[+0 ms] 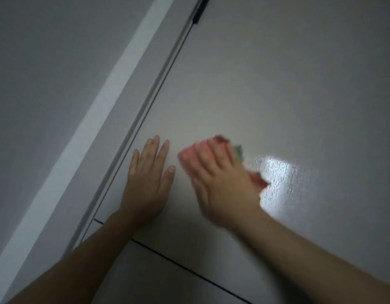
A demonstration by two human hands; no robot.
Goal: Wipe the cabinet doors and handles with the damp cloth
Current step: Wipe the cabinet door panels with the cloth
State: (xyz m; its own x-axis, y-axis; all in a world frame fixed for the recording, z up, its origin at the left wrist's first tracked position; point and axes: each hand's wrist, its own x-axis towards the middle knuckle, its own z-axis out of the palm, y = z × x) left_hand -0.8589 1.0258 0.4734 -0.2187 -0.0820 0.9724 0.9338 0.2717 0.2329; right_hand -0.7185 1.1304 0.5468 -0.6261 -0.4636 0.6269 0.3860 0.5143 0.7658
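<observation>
Right hand (220, 185) pressing cloth (239, 150) on door (277, 95), left hand (149, 178) lying flat beside it.

Door is showing a smooth pale-grey panel with a fine vertical grain and a bright glossy glare patch just right of the cloth. Cloth is peeking out red and green, crumpled, under the blurred right hand, whose fingers are lying over it, pressing it to the panel; can't tell if they are curling round it. Left hand is spreading wide, fingers straight, palm on the door near its left edge. A thin dark seam (189, 268) is running diagonally under both forearms. A dark handle strip (200, 9) is sitting at the door's top edge.
</observation>
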